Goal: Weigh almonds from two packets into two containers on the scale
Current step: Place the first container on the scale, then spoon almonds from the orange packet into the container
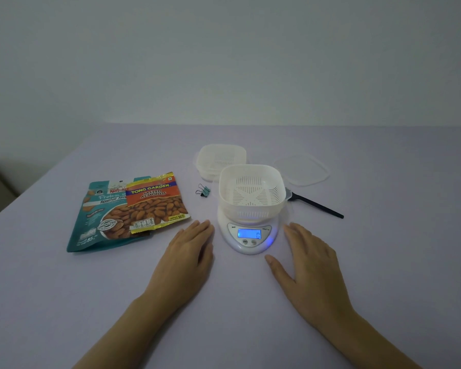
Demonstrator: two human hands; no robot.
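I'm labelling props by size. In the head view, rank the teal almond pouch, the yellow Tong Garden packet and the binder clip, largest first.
1. teal almond pouch, largest though partly covered.
2. yellow Tong Garden packet.
3. binder clip, smallest.
All lie at similar distance, so nearness hardly matters.
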